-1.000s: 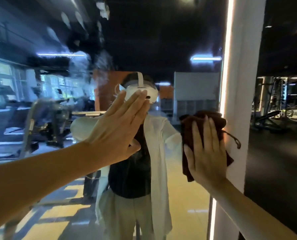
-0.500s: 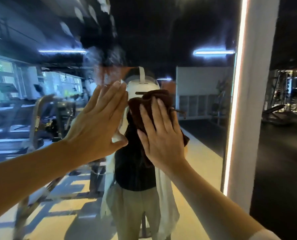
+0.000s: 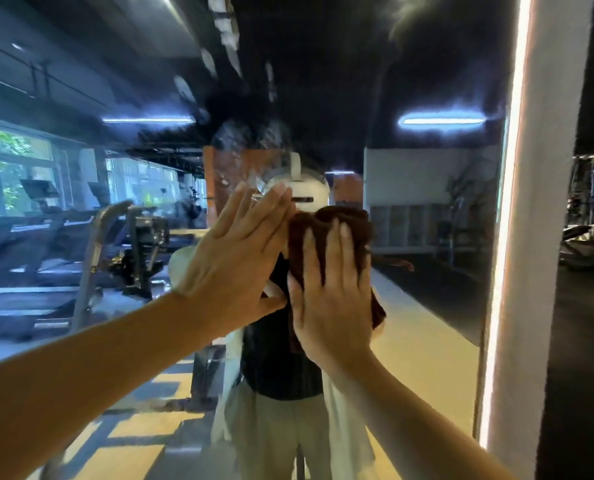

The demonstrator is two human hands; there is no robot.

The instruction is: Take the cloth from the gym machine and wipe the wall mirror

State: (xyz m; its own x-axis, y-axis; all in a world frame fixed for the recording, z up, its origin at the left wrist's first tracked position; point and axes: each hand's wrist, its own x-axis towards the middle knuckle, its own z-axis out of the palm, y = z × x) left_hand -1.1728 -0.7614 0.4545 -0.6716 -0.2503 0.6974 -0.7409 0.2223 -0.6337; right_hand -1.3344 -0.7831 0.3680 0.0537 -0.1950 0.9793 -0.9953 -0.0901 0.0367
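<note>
Gym floor and treadmills [image 3: 46, 237] show as reflections in the wall mirror [image 3: 427, 306]. Nearest, the left hand [image 3: 233, 265] lies flat on the glass, fingers straight and close together. Just beside it, the right hand [image 3: 330, 299] presses a dark brown cloth [image 3: 326, 220] against the mirror with straight, slightly spread fingers. A lit strip [image 3: 503, 237] edges the mirror's right side.

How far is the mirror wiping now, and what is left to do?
Done: the cloth is off the gym machine. In hand: the right hand presses it flat on the wall mirror; the left hand leans flat on the glass beside it. Left: the smears higher up, which likely need wiping.
</note>
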